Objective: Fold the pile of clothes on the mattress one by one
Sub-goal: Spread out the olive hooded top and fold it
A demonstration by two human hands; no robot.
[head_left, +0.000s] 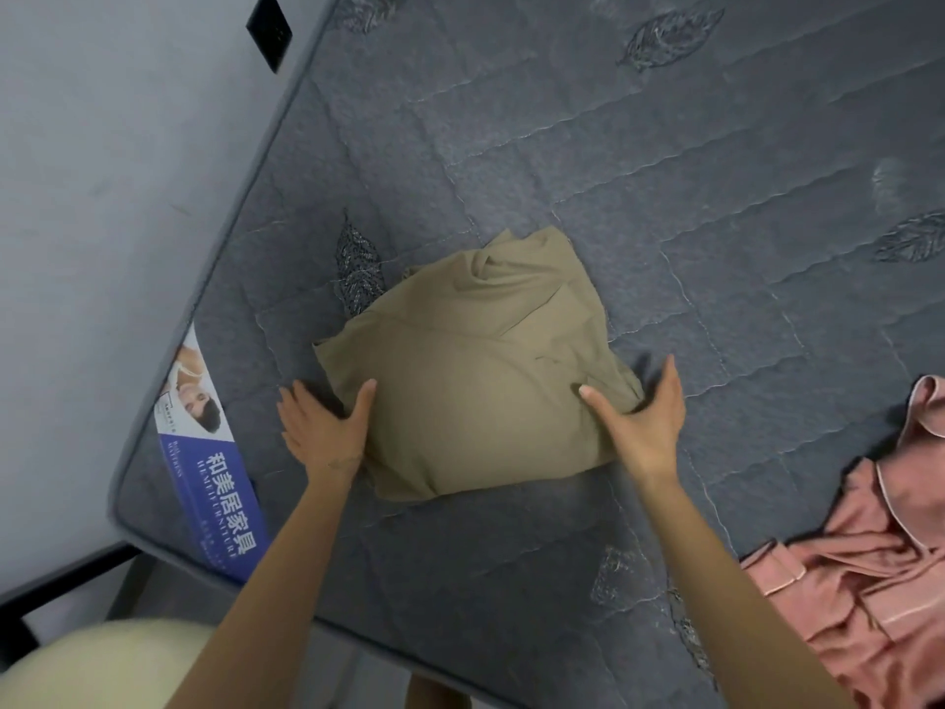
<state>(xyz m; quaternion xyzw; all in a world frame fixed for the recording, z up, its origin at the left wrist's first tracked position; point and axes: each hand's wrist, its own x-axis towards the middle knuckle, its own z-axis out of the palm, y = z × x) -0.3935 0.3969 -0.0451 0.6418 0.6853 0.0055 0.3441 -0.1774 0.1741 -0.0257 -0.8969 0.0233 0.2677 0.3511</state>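
Observation:
A folded tan garment (475,371) lies on the grey quilted mattress (665,171), near its left corner. My left hand (327,427) rests at the garment's left edge, thumb on the cloth and fingers straight on the mattress beside it. My right hand (642,422) is at the right edge, thumb on top of the cloth and fingers straight alongside the bundle. Neither hand grips the cloth. A crumpled pink garment (869,570) with pale piping lies at the lower right of the mattress.
A blue-and-white label (209,478) runs across the mattress's left corner. A grey wall (102,197) with a black plate (269,30) stands to the left. A dark bed frame (61,580) shows below the corner. Bare mattress stretches beyond the tan garment.

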